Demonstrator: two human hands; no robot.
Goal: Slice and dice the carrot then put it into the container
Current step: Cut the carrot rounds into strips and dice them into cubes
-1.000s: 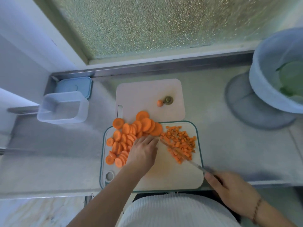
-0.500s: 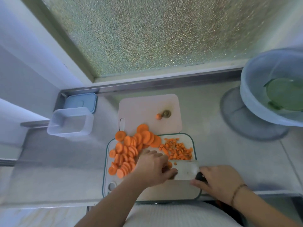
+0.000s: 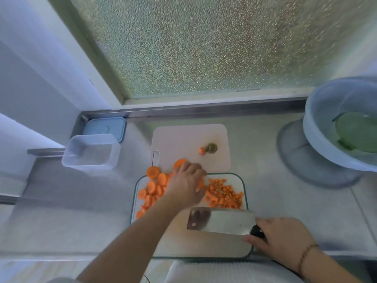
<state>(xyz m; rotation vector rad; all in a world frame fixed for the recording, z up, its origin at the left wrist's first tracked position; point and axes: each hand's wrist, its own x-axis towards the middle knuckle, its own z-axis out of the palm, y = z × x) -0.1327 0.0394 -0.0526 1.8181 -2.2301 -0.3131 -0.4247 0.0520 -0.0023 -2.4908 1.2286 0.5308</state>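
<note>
Left hand: the left hand [image 3: 186, 183] lay fingers-down over the round carrot slices [image 3: 155, 187], curled round a few of them.
Right hand: the right hand [image 3: 282, 240] gripped the black handle of a broad steel cleaver [image 3: 221, 221], blade flat above the green-rimmed cutting board [image 3: 204, 245].
Diced carrot: the small orange cubes [image 3: 224, 194] were heaped on the board's far right.
Container: the clear, rectangular plastic container [image 3: 91, 152] stood well left of the board, just beside its blue lid [image 3: 105, 127].

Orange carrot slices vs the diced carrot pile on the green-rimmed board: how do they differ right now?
The round orange carrot slices are flat discs; the diced carrot pile is small chunks. Slices lie on the green-rimmed cutting board's left, spilling onto the pale board; dice sit right. The left hand grips slices; the dice lie untouched. Both are orange and not yet in the container.
</note>
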